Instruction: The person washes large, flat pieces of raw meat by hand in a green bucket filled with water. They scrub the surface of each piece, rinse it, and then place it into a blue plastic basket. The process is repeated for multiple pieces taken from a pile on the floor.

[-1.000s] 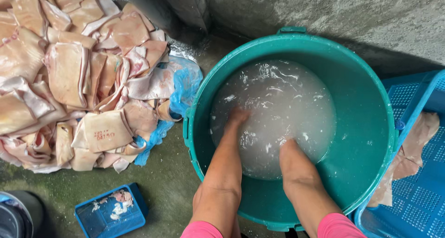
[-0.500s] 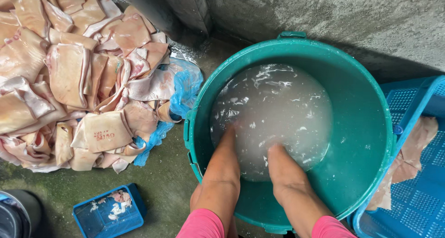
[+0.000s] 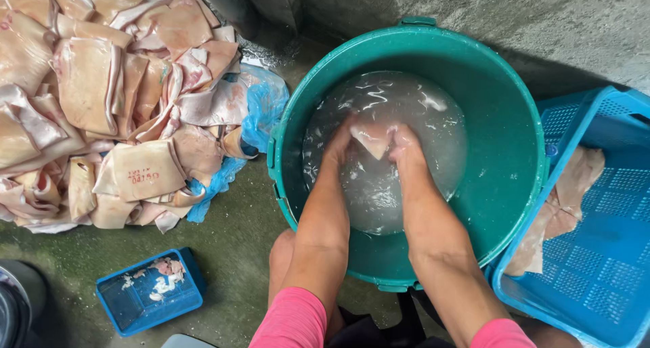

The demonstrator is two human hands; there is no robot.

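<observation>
Now both hands, left hand and right hand, fingers pinching pale meat piece in green tub; blue crate right.

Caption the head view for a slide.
Both hands, left hand and right hand, grip a pale piece in a green tub.

The bucket is standing on the floor, against the wall. Both hands, left hand and right hand, are sitting in the water, touching one piece between them. The pile is lying left of the bucket. The crate is standing right of it, touching it. The tray is lying near the person, below the pile.
</observation>
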